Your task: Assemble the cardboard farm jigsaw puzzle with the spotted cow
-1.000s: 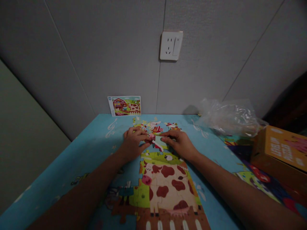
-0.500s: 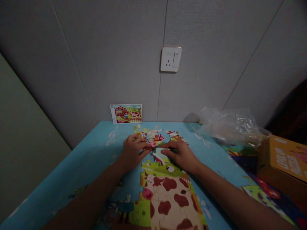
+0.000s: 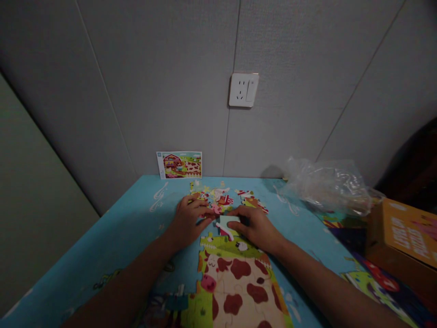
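Our two hands are apart from one another over the far half of the bench (image 3: 136,241), which wears a blue patterned cover. With our right hand (image 3: 254,225) we hold a pale green puzzle piece (image 3: 225,222) edged in red and white, the thumb lying on its face and the fingers bent behind it. This piece is just beyond the joined cow section (image 3: 257,293), near its far edge, and we cannot tell whether the two touch. Our left hand (image 3: 189,221) has its fingers stretched toward a pink puzzle piece (image 3: 215,208), with the thumb near the left side of the green one; whether those fingertips grip anything, we cannot make out. Past our fingers lie loose pieces, among them one showing a red barn (image 3: 225,200), with a further cluster (image 3: 251,201) to its right. Against the grey wall (image 3: 164,82) we have a picture card (image 3: 182,165) propped upright at the bench's far edge, and a white socket plate (image 3: 243,90) is fixed higher up. On our right are a crumpled clear plastic bag (image 3: 327,184) and, nearer to us, an orange box (image 3: 406,232) lettered "LEVEL UP PUZZLES".
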A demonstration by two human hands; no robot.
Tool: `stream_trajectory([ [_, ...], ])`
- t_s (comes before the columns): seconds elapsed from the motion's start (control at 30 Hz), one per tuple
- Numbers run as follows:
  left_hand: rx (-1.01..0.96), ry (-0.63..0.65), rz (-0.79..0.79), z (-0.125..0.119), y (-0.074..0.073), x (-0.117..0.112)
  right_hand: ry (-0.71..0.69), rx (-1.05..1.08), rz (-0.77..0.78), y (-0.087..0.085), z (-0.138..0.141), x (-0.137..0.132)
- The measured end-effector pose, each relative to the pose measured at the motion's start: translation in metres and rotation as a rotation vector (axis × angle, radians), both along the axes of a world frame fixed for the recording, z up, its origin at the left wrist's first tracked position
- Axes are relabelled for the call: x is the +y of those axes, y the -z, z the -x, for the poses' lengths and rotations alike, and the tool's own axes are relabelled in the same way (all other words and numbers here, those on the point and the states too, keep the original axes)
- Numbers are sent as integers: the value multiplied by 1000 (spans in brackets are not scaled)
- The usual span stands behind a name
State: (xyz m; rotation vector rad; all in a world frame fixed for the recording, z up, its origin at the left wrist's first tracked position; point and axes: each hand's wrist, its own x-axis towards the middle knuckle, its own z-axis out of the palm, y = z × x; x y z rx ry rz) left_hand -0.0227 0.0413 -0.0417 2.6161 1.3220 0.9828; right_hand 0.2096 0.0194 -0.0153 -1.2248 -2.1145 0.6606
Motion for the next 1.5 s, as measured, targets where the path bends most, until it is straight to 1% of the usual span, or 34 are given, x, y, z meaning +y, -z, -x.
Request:
stream_trajectory([
  [0.1, -33, -12, -33, 1, -8, -1, 1, 1, -3, -1, 0, -1],
  [0.2, -76, -25, -50, 6, -20, -3, 12, 34, 6, 0, -1, -1],
  [0.23, -86, 0, -27, 7, -25, -4, 24, 56, 8, 1, -1, -1],
  [0.3, -75, 97, 66, 9, -32, -9, 46, 112, -3, 2, -2, -2],
  [0.4, 10, 253, 206, 10, -38, -17, 48, 190, -14, 3, -1, -4],
  [0.5, 59, 303, 253, 8, -38, -22, 38, 200, -7, 2, -1, -5],
  [0.57, 70, 305, 262, 7, -37, -24, 66, 187, -48, 0, -5, -3],
  [0.63, 84, 299, 259, 7, -36, -23, 156, 197, -130, -2, -13, 2],
  [0.7, 89, 295, 235, 6, -34, -22, 307, 222, -216, -2, -25, 9],
  [0.77, 68, 295, 195, 5, -32, -20, 478, 209, -262, -1, -38, 18],
  [0.83, 11, 262, 132, 4, -29, -17, 602, 139, -261, 3, -50, 27],
  [0.9, -42, 191, 57, 4, -26, -13, 658, 38, -256, 10, -59, 35],
  [1.03, -23, 22, -59, 7, -20, -6, 698, -124, -210, 22, -65, 45],
  [1.17, 31, -93, -86, 10, -13, -3, 740, -218, -239, 27, -63, 47],
  [1.23, 52, -124, -76, 12, -9, -2, 755, -220, -244, 27, -62, 46],
  [1.37, 78, -159, -58, 12, -3, 2, 711, -141, -264, 24, -58, 45],
  [1.43, 81, -186, -41, 13, -2, 4, 718, -99, -187, 24, -57, 46],
  [1.5, 79, -203, -23, 12, 0, 5, 768, -61, -54, 23, -57, 49],
])
